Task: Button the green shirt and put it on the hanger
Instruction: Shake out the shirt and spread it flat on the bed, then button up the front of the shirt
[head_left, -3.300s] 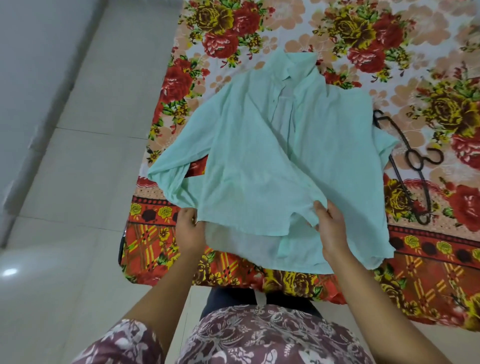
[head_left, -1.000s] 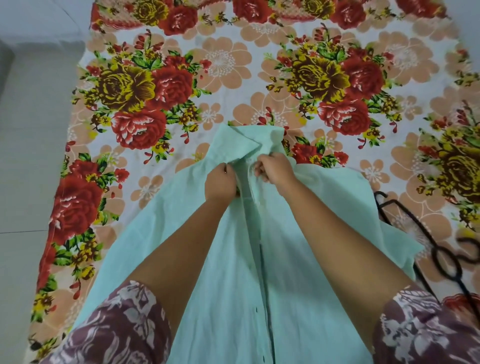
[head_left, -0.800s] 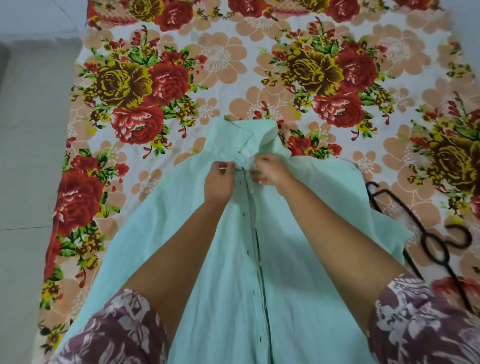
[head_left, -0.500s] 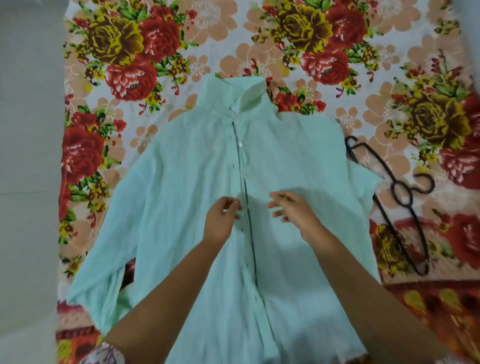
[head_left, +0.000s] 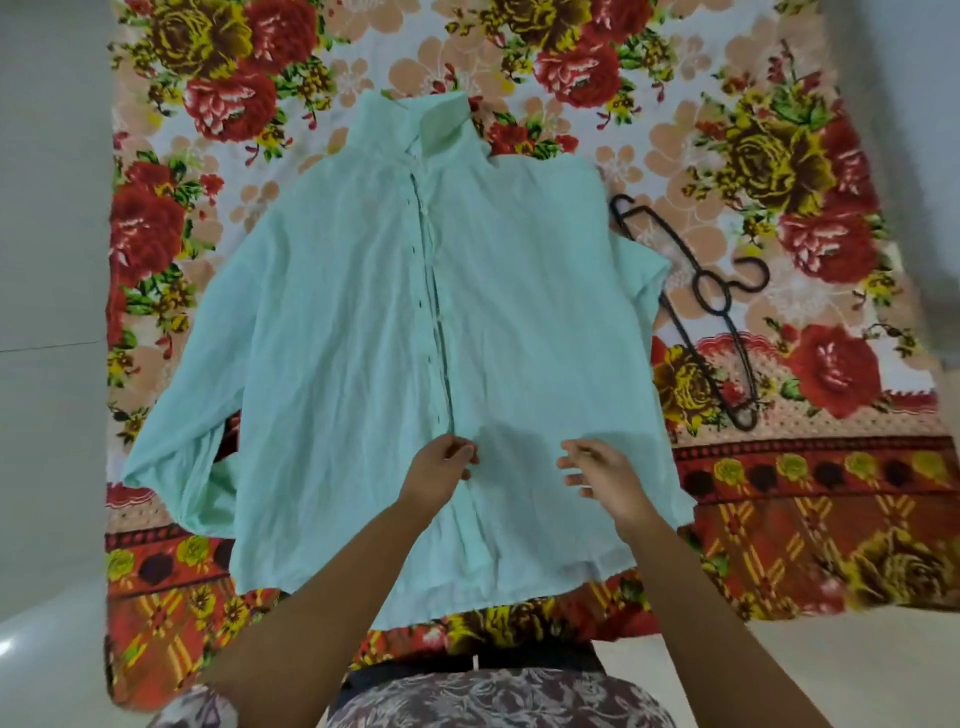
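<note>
The green shirt (head_left: 363, 322) lies flat and front up on the floral sheet, collar at the far end and hem towards me. Its front edges meet along the middle line, where small buttons show. My left hand (head_left: 440, 465) sits at the lower part of that line with fingers curled, pinching the fabric edge. My right hand (head_left: 597, 475) hovers just right of it over the shirt, fingers loosely spread and holding nothing. The black hanger (head_left: 744, 417) lies on the sheet to the right, its upper end tucked under the shirt's right sleeve.
The red and yellow floral sheet (head_left: 779, 156) covers the whole surface and hangs over the near edge. Pale tiled floor (head_left: 52, 260) runs along the left side. My patterned clothing fills the bottom of the view.
My hands worked at the collar, then slid down the front to the lower part of the shirt. My right hand has drawn off to the right and opened. The view has pulled back.
</note>
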